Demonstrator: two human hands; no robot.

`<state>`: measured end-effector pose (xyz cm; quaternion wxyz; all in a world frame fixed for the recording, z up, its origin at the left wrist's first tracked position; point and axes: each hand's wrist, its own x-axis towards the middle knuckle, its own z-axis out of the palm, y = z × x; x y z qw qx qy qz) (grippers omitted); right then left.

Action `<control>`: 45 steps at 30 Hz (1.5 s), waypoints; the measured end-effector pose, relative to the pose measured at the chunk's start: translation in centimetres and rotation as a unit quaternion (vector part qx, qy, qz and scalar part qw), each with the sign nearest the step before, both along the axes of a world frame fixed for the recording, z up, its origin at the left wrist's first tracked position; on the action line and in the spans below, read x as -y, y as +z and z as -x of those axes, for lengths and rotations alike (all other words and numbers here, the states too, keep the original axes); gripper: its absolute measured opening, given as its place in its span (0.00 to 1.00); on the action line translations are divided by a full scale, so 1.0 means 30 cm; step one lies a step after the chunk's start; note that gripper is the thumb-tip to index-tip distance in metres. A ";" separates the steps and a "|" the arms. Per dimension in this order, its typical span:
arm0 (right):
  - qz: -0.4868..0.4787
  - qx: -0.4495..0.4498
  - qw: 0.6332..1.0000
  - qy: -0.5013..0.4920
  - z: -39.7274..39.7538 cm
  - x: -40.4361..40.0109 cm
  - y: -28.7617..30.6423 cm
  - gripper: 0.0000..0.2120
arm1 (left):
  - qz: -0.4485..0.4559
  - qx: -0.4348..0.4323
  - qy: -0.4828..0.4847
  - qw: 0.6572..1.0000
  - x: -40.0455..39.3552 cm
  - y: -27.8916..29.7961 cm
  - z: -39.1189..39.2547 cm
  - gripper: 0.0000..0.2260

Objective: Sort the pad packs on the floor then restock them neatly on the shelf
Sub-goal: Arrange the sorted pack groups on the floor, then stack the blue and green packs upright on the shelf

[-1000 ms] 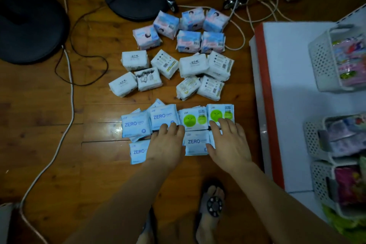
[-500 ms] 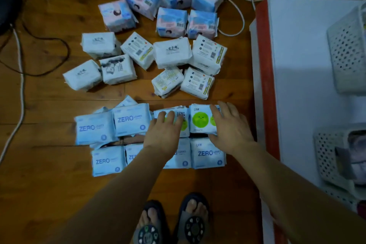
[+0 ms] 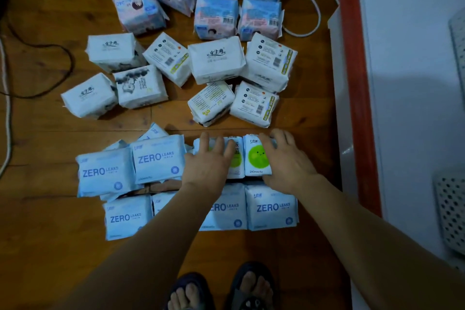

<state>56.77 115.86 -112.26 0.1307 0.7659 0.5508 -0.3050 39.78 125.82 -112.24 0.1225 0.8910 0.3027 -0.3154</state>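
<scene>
Head view: wooden plank floor [image 3: 50, 246], glossy, w/ soft plastic-wrapped pad packs laid out in three bands. At 12 o'clock, five pink-and-blue packs [image 3: 216, 17], crinkly film, some tilted. Mid band, plain white packs [image 3: 216, 59], pillowy rectangles w/ small print, several overlapping. Nearest band, pale blue ZERO LEAKS packs [image 3: 157, 158] in two rough rows, edges touching.

Left hand [image 3: 207, 167] lies flat, fingers straight, pressing on one green-dot pack [image 3: 235, 158] at the row's centre. Right hand [image 3: 286, 161] curves over the neighbouring green-dot pack [image 3: 258, 155] at about 1 o'clock from the left hand, fingers bent round its far right corner, gripping it. The two packs sit side by side, touching.

At 3 o'clock, a white shelf [image 3: 407, 83], smooth board w/ red front edge; perforated white baskets [image 3: 450, 211] on it. Loose cables [image 3: 312, 2] curl at 12–1 o'clock. Sandalled feet [image 3: 251, 287] at 6 o'clock.
</scene>
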 end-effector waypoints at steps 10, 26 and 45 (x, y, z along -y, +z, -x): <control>-0.058 0.018 0.998 0.012 -0.011 -0.010 0.195 0.45 | -0.019 0.070 -0.021 0.997 -0.040 0.177 -0.018 0.43; -0.181 0.108 0.977 0.010 -0.087 -0.076 1.642 0.45 | -0.104 0.202 -0.082 0.970 -0.192 1.603 -0.088 0.44; -0.333 0.316 0.880 -0.118 -0.007 0.223 3.104 0.44 | -0.232 0.429 -0.246 0.838 -0.097 3.084 -0.191 0.42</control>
